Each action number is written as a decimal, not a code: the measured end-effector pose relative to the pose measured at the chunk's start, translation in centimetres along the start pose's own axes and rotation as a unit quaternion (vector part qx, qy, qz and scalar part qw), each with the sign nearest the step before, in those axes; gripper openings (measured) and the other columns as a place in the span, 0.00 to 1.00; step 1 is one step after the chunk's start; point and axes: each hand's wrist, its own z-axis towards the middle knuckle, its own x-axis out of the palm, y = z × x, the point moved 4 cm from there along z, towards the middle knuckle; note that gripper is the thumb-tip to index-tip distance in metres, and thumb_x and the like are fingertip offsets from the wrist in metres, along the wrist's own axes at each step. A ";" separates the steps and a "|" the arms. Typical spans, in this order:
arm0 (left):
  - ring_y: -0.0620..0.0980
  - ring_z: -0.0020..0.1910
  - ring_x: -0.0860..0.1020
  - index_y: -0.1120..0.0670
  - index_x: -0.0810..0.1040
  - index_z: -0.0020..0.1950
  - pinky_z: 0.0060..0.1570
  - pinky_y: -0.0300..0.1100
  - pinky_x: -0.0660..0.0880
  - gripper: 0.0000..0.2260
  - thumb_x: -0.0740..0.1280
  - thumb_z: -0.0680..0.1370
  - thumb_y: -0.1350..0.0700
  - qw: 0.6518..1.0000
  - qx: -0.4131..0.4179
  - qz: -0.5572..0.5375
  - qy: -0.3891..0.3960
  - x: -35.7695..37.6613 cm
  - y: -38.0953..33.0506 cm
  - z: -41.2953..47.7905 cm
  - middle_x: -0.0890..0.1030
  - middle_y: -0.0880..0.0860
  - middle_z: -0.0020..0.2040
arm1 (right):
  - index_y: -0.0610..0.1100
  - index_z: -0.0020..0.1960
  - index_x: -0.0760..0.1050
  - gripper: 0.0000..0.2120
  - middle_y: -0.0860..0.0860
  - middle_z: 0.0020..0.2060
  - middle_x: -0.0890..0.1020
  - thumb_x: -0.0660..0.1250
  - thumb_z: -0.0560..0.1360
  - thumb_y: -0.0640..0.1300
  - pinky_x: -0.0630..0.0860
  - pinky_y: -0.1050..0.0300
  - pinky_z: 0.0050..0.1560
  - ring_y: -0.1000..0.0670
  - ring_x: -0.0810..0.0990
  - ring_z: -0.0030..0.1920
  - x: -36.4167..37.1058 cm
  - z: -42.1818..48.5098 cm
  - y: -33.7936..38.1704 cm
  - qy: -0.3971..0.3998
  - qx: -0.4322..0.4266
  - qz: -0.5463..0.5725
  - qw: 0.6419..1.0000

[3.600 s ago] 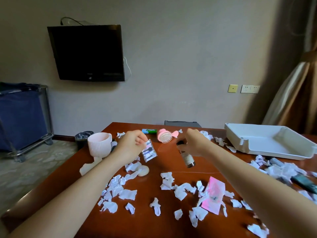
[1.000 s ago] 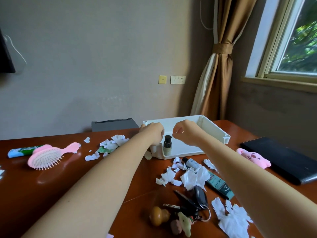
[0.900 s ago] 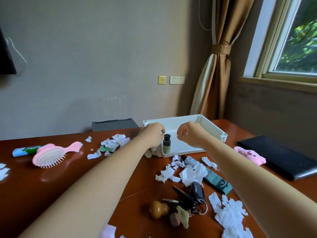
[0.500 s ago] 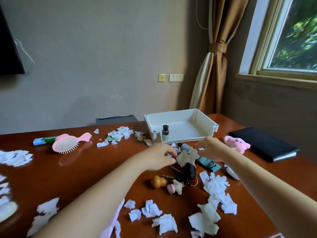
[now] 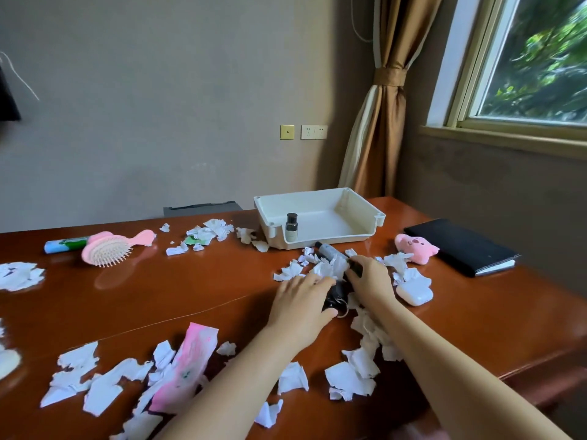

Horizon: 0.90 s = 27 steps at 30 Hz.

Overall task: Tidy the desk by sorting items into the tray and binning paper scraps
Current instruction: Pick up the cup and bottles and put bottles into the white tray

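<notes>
The white tray [image 5: 365, 240] stands at the back of the brown desk, with a small dark-capped bottle [image 5: 291, 226] upright in its front left corner. Just in front of it lies a grey tube [image 5: 328, 250] among torn white paper scraps [image 5: 322, 268]. My left hand [image 5: 301, 304] lies over the black key bunch [image 5: 337, 295], fingers curled around it. My right hand [image 5: 371, 279] is beside it, fingertips closed on a dark tube [image 5: 355, 270] that the hand mostly hides. Both things rest on the desk.
More scraps lie near the front edge [image 5: 352, 374] and at the left [image 5: 19, 275]. A pink hairbrush [image 5: 109, 249], a blue-green tube [image 5: 65, 245], a pink packet [image 5: 187, 365], a white case [image 5: 415, 294], a pink plush [image 5: 414, 247] and a black notebook [image 5: 460, 246] sit around.
The bottle has been left standing in the tray. Both hands have drawn back from the tray and come down onto the keys and the dark tube in front of it.
</notes>
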 end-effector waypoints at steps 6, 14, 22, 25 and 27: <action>0.48 0.74 0.56 0.45 0.65 0.72 0.72 0.49 0.51 0.18 0.56 0.81 0.52 0.997 0.057 -0.023 0.043 1.2 -0.9 0.8 0.59 0.47 0.75 | 0.41 0.57 0.76 0.12 0.41 0.48 0.81 0.63 0.74 0.40 0.68 0.56 0.43 0.44 0.76 0.46 0.6 0.4 -0.9 0.008 0.012 -0.004 1.000; 0.48 0.70 0.63 0.48 0.76 0.57 0.67 0.44 0.60 0.09 0.60 0.79 0.55 0.993 0.048 -0.105 -0.001 1.2 0.2 1.0 0.66 0.45 0.70 | 0.44 0.69 0.68 0.21 0.41 0.61 0.76 0.59 0.76 0.41 0.69 0.47 0.62 0.40 0.72 0.63 0.9 0.5 -0.9 0.010 0.031 -0.058 0.998; 0.44 0.64 0.68 0.52 0.80 0.50 0.60 0.36 0.63 0.07 0.62 0.78 0.57 0.985 0.007 -0.124 -0.116 -0.5 2.6 0.9 0.75 0.46 0.61 | 0.45 0.65 0.71 0.18 0.42 0.59 0.76 0.59 0.76 0.42 0.69 0.48 0.59 0.41 0.72 0.61 0.6 0.3 -1.1 -0.016 0.056 -0.082 0.995; 0.44 0.60 0.70 0.53 0.81 0.49 0.55 0.35 0.70 0.07 0.63 0.78 0.57 0.976 -0.028 -0.148 -0.158 -1.3 2.9 0.5 0.75 0.46 0.58 | 0.46 0.67 0.69 0.19 0.43 0.62 0.74 0.59 0.76 0.43 0.69 0.48 0.60 0.42 0.71 0.62 0.4 0.3 -1.1 -0.023 0.070 -0.105 0.992; 0.43 0.54 0.73 0.52 0.81 0.48 0.42 0.35 0.76 0.06 0.64 0.77 0.56 0.971 -0.050 -0.161 -0.169 -1.8 3.1 0.4 0.73 0.45 0.55 | 0.46 0.67 0.69 0.19 0.43 0.62 0.74 0.60 0.77 0.43 0.69 0.48 0.61 0.43 0.71 0.62 0.3 0.4 -1.1 -0.028 0.076 -0.107 0.991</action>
